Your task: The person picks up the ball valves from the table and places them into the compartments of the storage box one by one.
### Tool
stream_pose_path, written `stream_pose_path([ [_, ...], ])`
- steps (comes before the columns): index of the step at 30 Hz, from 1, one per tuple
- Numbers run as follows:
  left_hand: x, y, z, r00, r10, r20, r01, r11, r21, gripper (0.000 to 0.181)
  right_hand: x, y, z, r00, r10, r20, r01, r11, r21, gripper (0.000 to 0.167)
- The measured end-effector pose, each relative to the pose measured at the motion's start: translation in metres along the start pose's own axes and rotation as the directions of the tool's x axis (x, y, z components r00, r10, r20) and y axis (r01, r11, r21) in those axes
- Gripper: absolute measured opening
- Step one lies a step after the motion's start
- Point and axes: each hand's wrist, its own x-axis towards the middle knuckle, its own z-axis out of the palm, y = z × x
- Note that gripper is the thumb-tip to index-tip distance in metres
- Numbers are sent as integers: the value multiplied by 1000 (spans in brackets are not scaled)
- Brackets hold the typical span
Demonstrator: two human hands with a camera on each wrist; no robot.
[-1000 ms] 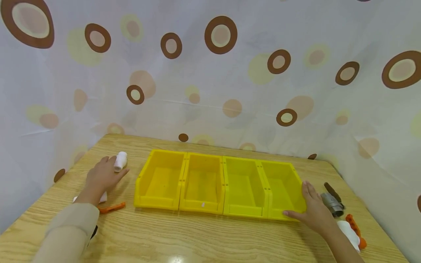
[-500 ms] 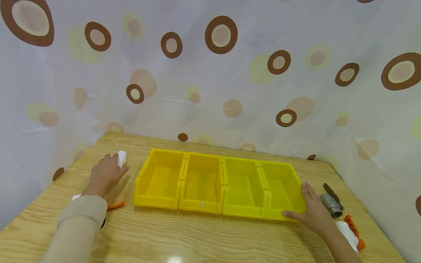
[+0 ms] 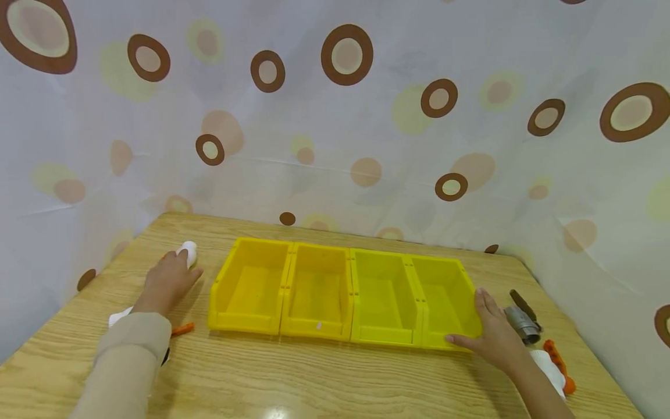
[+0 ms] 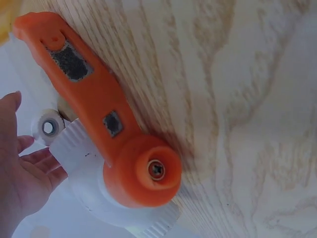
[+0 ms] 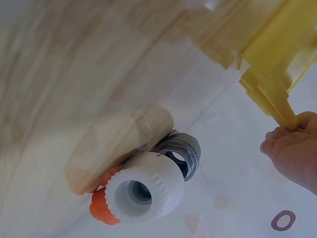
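Note:
In the head view, my left hand reaches over the table's far left, its fingers at a white plastic pipe fitting and its thumb spread apart. The left wrist view shows the fitting's round, hollow end by the loosely extended fingers. A white ball valve with an orange lever handle lies nearer that wrist; in the head view my sleeve mostly covers it. My right hand holds the rightmost yellow bin, thumb at the front lip, fingers along the right side wall. Its curled fingers show at the bin's edge in the right wrist view.
Several yellow bins stand joined in a row at mid-table. Right of them lie a grey pipe fitting, a dark-handled item and a white valve with an orange handle. A patterned curtain hangs behind the table.
My left hand has shifted slightly right and closer over the white fitting, covering more of it. A bit of orange now shows left of its fingers. The right hand has stayed on the bin.

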Motion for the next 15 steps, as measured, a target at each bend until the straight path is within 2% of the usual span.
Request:
stream_pose_path([
  [5,0,-1,1,1000,24,-13,-24,1000,-15,57,1,0,-1,1000,2,4,-2,1000,-21,121],
  [15,1,2,0,1000,19,17,-18,999,-44,54,1,0,-1,1000,-7,1,7,1000,-6,121],
])
